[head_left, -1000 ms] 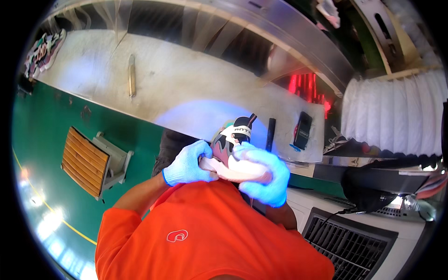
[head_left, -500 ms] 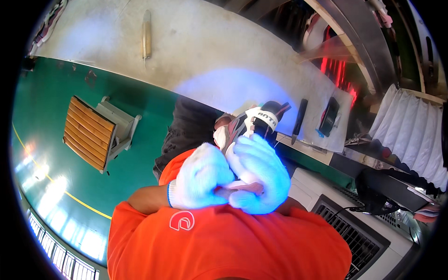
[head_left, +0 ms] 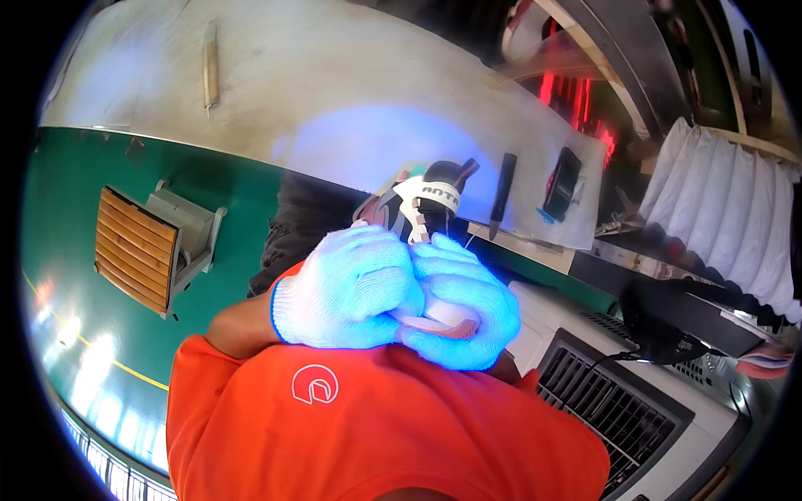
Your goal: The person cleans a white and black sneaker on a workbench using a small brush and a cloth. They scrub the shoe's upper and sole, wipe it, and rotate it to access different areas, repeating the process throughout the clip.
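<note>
A sneaker [head_left: 411, 202] in white, dark grey and dull pink is held close against my chest, its ankle opening and dark pull tab pointing away from me. My left hand [head_left: 351, 288], in a white knit glove, grips its left side with the fingers curled in. Around the near right part wraps my right hand [head_left: 464, 305], gloved too and lit blue. A pale pink edge of the shoe shows between both hands; the rest of its near end is hidden by the gloves.
On the pale workbench [head_left: 334, 75] lie a wooden-handled awl [head_left: 210, 71], a black-handled knife [head_left: 503, 194] and a dark phone-like object [head_left: 561, 185]. A slatted wooden stool [head_left: 138, 250] stands left on the green floor. A white machine with a black grille [head_left: 614, 413] is at my right.
My head view has shifted, so the bench things appear further left. Both hands have closed in around the shoe, and the left hand now covers more of its side.
</note>
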